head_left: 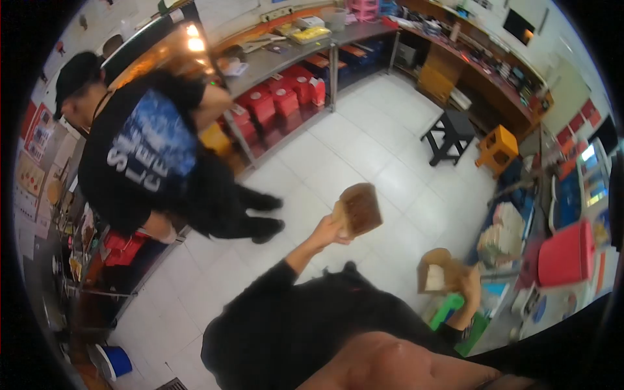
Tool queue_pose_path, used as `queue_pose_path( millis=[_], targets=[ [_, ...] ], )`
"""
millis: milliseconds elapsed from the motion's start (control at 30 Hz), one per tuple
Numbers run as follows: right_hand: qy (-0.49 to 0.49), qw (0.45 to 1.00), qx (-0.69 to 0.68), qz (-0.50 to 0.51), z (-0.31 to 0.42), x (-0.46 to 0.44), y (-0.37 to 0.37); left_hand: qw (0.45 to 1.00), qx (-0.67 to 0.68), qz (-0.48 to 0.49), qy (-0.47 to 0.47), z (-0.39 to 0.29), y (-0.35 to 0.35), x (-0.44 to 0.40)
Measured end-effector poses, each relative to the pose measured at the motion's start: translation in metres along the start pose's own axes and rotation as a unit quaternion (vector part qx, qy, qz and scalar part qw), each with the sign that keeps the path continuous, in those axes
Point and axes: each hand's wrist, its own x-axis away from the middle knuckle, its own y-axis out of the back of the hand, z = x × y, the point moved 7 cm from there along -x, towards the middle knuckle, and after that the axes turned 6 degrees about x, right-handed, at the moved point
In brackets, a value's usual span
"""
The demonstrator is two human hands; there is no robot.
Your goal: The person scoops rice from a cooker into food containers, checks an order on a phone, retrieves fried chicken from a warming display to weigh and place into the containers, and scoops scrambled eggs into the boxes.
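Note:
My left hand [329,231] grips a brown cardboard food box [361,211] by its near side and holds it out over the floor. The box is tilted, and its inside looks dark brown; blur hides whether anything lies in it. Lower on the right, my right hand [469,286] is closed around the side of a second brown cardboard food box [426,276]. This one stands open at the top, with something pale in it that I cannot make out. Just below it is a green object [447,311], partly covered by my right hand and forearm.
A person in black [149,149] stands at the left counter by a lit display case [166,55]. Red containers [263,107] fill the shelf under the metal counter [270,65]. A black stool [450,133] and an orange stool [498,148] stand on the tiled floor. A pink container [567,253] is at right.

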Motion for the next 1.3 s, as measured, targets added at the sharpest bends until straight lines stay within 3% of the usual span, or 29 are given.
queue_pose_path(
  millis=[33, 100, 167, 200, 267, 433, 467, 533, 667, 700, 800, 900, 1000, 1033, 1200, 1267, 1300],
  targets=[
    [0.044, 0.997, 0.056, 0.03, 0.095, -0.048, 0.037, 1.0, -0.003, -0.026, 0.012, -0.013, 0.016, -0.008],
    [0.041, 0.994, 0.036, 0.099, 0.146, -0.145, 0.022, 0.996, 0.028, -0.086, -0.012, -0.034, 0.056, -0.021],
    [0.217, 0.968, 0.077, 0.096, 0.186, -0.242, -0.029, 0.985, 0.069, -0.154, -0.045, -0.038, 0.099, -0.028],
    [0.217, 0.968, 0.007, 0.125, 0.239, -0.274, -0.022, 0.975, 0.088, -0.191, -0.068, -0.04, 0.124, -0.03],
    [0.243, 0.955, 0.018, 0.17, 0.321, -0.341, -0.051, 0.952, 0.112, -0.265, -0.102, -0.043, 0.17, -0.031],
    [0.407, 0.885, -0.085, 0.211, 0.514, -0.462, -0.139, 0.877, 0.156, -0.427, -0.155, -0.044, 0.304, -0.058],
    [0.43, 0.869, -0.111, 0.218, 0.553, -0.482, -0.144, 0.866, 0.163, -0.446, -0.154, -0.052, 0.331, -0.063],
    [0.361, 0.876, -0.122, 0.296, 0.588, -0.525, -0.176, 0.843, 0.188, -0.48, -0.154, -0.077, 0.365, -0.083],
    [0.314, 0.873, -0.155, 0.34, 0.626, -0.618, -0.207, 0.857, 0.107, -0.481, -0.153, -0.147, 0.448, -0.139],
    [0.323, 0.878, -0.155, 0.319, 0.631, -0.641, -0.203, 0.867, 0.079, -0.468, -0.154, -0.162, 0.471, -0.16],
    [0.226, 0.91, -0.197, 0.288, 0.639, -0.71, -0.203, 0.894, 0.071, -0.409, -0.167, -0.239, 0.518, -0.227],
    [0.215, 0.929, -0.166, 0.251, 0.629, -0.802, -0.253, 0.916, 0.106, -0.352, -0.159, -0.315, 0.557, -0.305],
    [0.196, 0.939, -0.216, 0.185, 0.675, -0.883, -0.268, 0.929, 0.077, -0.342, -0.123, -0.371, 0.612, -0.39],
    [0.178, 0.939, -0.211, 0.206, 0.688, -0.919, -0.29, 0.928, 0.077, -0.348, -0.113, -0.386, 0.631, -0.415],
    [0.358, 0.919, -0.14, 0.091, 0.821, -1.057, -0.343, 0.932, 0.112, -0.327, -0.107, -0.44, 0.732, -0.528],
    [0.37, 0.916, -0.127, 0.093, 0.853, -1.102, -0.391, 0.943, -0.153, -0.284, -0.084, -0.47, 0.771, -0.568],
    [0.359, 0.917, -0.13, 0.113, 0.865, -1.122, -0.419, 0.94, -0.21, -0.265, -0.038, -0.477, 0.79, -0.586]
  ],
)
